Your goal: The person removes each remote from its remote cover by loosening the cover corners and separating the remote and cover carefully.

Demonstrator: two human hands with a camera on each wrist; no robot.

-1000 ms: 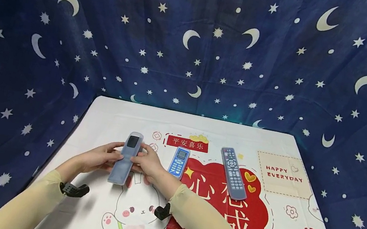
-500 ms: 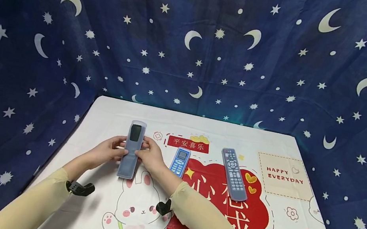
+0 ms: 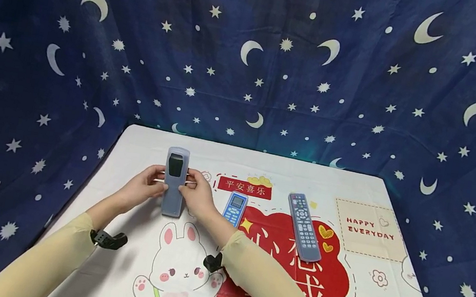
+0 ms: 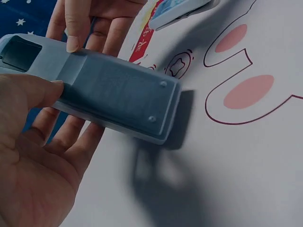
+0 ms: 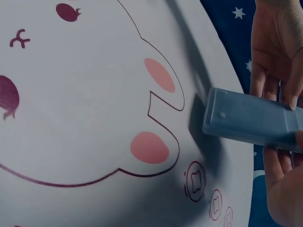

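A remote control in a translucent grey-blue cover is held just above the table toward the left, its long axis pointing away from me. Its plain back faces up, with a dark opening near the far end. My left hand pinches its left edge, thumb on the back and fingers underneath. On the opposite edge, my right hand grips it the same way. The right wrist view shows the remote's near end free of both hands, over its shadow. The side underneath is hidden.
A blue remote control lies just right of my right hand, partly covered by the forearm. Farther right is a longer grey remote control, buttons up. The white printed tablecloth meets a dark star-patterned curtain behind and at the sides.
Both hands have carried the remote control away from me and slightly right. It has tipped, so its back faces me more directly. The two other remote controls have stayed put.
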